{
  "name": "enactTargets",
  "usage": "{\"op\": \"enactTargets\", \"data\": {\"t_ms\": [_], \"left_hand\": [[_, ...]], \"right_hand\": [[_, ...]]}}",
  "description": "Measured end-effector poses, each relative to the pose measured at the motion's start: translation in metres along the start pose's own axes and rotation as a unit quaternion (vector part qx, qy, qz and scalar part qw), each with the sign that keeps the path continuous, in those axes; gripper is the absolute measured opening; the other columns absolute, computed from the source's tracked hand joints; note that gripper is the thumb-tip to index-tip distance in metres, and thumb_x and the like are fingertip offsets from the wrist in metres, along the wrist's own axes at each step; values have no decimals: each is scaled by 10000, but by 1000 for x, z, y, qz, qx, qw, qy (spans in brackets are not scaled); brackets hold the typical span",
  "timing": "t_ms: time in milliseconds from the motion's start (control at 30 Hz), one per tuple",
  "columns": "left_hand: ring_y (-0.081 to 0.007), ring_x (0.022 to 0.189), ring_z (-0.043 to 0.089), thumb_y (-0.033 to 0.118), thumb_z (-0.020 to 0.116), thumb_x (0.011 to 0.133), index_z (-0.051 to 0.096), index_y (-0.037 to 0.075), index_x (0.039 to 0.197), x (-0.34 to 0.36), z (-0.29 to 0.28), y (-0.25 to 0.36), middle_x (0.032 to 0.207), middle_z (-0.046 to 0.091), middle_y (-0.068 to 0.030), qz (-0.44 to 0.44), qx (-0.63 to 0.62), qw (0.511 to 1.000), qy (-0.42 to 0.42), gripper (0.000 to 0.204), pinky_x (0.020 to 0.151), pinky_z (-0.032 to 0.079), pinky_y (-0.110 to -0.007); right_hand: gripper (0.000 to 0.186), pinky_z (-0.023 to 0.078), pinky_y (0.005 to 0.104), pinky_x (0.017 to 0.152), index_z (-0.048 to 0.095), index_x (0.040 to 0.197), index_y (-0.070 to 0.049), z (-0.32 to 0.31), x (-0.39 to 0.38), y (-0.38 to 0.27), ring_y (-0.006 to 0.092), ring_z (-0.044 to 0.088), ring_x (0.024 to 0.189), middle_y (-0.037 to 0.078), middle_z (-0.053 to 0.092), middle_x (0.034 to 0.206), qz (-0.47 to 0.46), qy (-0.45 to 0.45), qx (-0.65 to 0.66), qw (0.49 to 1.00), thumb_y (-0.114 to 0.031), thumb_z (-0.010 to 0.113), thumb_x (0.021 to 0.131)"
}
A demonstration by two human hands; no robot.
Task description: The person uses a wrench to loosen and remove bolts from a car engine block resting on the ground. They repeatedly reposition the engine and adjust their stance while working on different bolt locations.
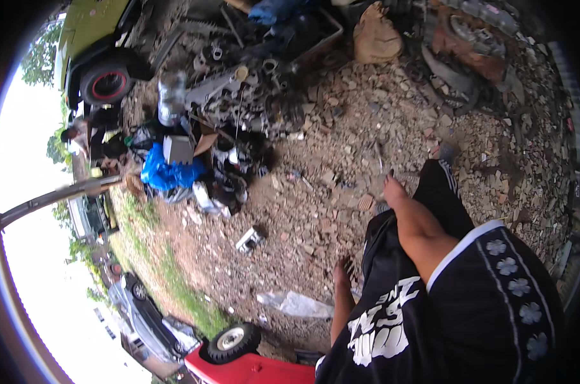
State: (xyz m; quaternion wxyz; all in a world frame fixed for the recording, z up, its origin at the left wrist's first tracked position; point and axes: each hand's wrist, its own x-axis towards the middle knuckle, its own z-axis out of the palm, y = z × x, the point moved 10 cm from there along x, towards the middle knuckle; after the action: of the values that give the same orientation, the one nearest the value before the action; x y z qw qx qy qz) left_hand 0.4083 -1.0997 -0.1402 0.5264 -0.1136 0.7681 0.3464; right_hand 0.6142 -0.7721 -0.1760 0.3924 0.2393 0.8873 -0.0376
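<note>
- Left hand (pixel 342 269): centre of the frame, slightly below the middle, hanging over the rubble ground (pixel 303 237); fingers look loose and released.
- Right hand (pixel 393 187): right of centre, beside the black shorts (pixel 434 198). A finger points toward the top of the frame; the rest are too small to read — cannot tell whether it is clenched or released.
- Brick piece (pixel 365 203): right of centre, on the ground between the two hands, nearer the right.
- Plastic sheet (pixel 296 304): lower centre, lying crumpled on the ground near the left hand.
- White part (pixel 250 240): just left of centre, on the ground, apart from both hands.
- Heap, upper left of centre: grey metal parts (pixel 216 89), a large clear bottle (pixel 171 99), a blue bag (pixel 162 169) and a pale box (pixel 178 149) — close together.
- Tan sack (pixel 376 35): top of the frame, right of centre.
- Vehicles: yellow-green one (pixel 88 38) upper left; red one (pixel 245 370) at the lower edge.
- Another person (pixel 79 137): far left, blurred.
</note>
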Motion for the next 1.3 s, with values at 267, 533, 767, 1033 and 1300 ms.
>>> {"op": "enactTargets", "data": {"t_ms": [267,533,767,1033,1300], "left_hand": [[-273,1290,565,378,482,1041,428,50,1499,13,1,37,1420,595,-122,3,-75,997,-29,565,1060,436,-408],[-275,1221,626,334,570,1009,524,50,1413,-19,11,5,1325,664,-107,-90,-162,981,61,497,1008,466,-418],[-278,1302,552,397,487,1029,463,55,1469,-52,74,-83,1471,547,-118,-179,-364,898,170,558,1063,425,-446],[-280,1268,576,388,486,1028,455,53,1472,8,-10,-88,1445,571,-117,-202,-288,936,31,557,1047,431,-444],[-264,1168,643,348,437,1028,473,61,1449,126,-204,75,1333,659,-94,-59,-122,991,12,511,972,482,-407]], "right_hand": [[368,381,501,1103,639,1264,-72,-112,9,37,314,552,1273,134,644,1267,115,48,267,956,-265,543,966],[484,515,464,1000,603,1310,-69,-103,71,13,363,630,1189,202,657,1267,-42,-95,372,922,-287,653,881],[428,522,428,934,723,1186,-161,-103,191,124,373,673,1085,184,730,1106,117,16,610,783,-448,680,872],[445,531,427,890,723,1157,-71,-106,98,183,348,695,1029,182,732,1090,269,111,454,842,-403,715,861],[481,509,395,973,737,1187,-127,98,-100,60,313,676,1133,161,723,1181,385,27,621,682,-461,662,849]]}}
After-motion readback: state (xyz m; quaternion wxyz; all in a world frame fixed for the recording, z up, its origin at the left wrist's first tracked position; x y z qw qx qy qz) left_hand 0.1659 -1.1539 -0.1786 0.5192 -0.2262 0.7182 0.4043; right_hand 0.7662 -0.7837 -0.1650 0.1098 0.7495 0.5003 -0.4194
